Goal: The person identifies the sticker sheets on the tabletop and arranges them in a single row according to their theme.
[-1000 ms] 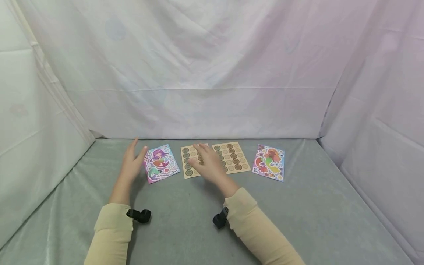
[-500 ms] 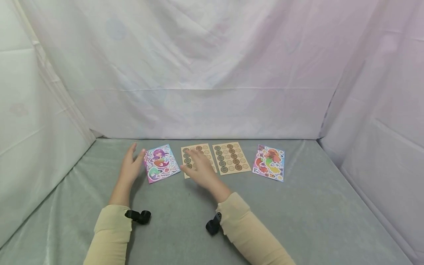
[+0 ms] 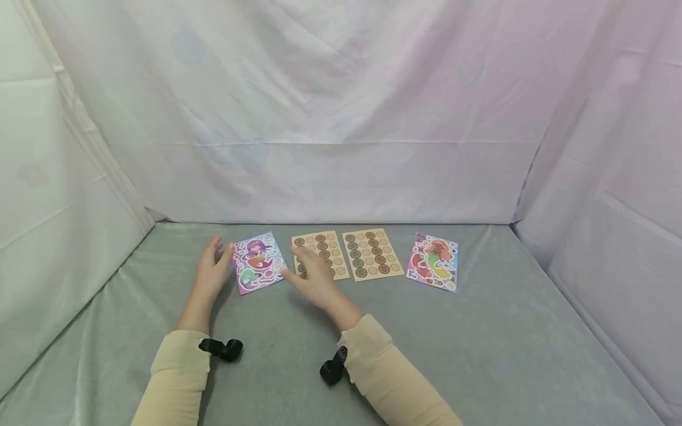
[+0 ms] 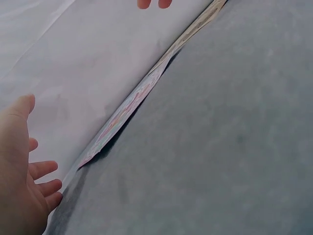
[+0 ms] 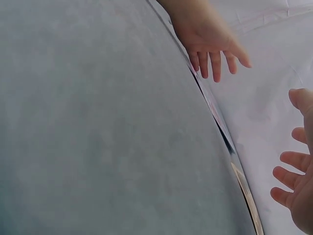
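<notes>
Four flat sheets lie in a row at the table's back. At the left is a purple and blue mermaid sticker sheet (image 3: 259, 260). My left hand (image 3: 210, 275), fingers extended, is beside its left edge; whether it touches is unclear. My right hand (image 3: 318, 285) has straight, spread fingers and holds nothing. Its thumb overlaps the mermaid sheet's right edge, and its palm partly covers a tan sheet of round coin-like stickers (image 3: 335, 255). Edge-on in the left wrist view, the mermaid sheet (image 4: 124, 115) looks slightly raised along its near side.
Right of these lie a second tan sheet (image 3: 382, 262) with round stickers and another mermaid sticker sheet (image 3: 433, 263). Grey cloth covers the table (image 3: 479, 355). A white curtain (image 3: 341, 183) closes the back, with more at both sides.
My right hand has moved left and a little nearer, from over the gap between the tan sheets toward the left mermaid sheet. The left hand has drawn slightly nearer. The sheets stay nearly in place.
</notes>
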Motion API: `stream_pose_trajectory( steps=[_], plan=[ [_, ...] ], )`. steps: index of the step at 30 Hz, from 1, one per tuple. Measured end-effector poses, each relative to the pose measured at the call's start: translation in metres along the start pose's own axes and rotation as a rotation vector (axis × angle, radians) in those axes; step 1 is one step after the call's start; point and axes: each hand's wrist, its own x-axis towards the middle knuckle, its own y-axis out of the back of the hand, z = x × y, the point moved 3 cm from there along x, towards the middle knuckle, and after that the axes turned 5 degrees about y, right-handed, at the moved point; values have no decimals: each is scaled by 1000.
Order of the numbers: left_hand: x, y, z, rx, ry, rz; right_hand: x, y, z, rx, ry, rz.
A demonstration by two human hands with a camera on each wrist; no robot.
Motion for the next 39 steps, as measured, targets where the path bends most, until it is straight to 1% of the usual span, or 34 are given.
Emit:
stream_pose_trajectory(
  steps=[5,10,14,20,23,26,31,35,39],
  plan=[
    [1,-4,-4,-18,8,1,0,-5,-1,26,-15,-6],
    [2,-6,-6,-48,33,28,2,-10,0,59,-38,-17],
    [3,-6,-9,-53,44,49,4,-14,1,78,-59,-24],
    [5,-6,-10,-63,61,38,5,-18,2,104,-91,-46],
    [5,-5,-10,-64,67,17,6,-19,2,104,-110,-52],
    [5,-4,-10,-52,80,-19,6,-21,4,114,-133,-61],
    [6,1,-9,-55,101,-112,8,-23,8,145,-177,-75],
    [4,4,-9,-56,123,-189,9,-24,9,147,-196,-86],
    [1,6,-9,-44,131,-234,10,-24,8,147,-208,-99]
  ],
)
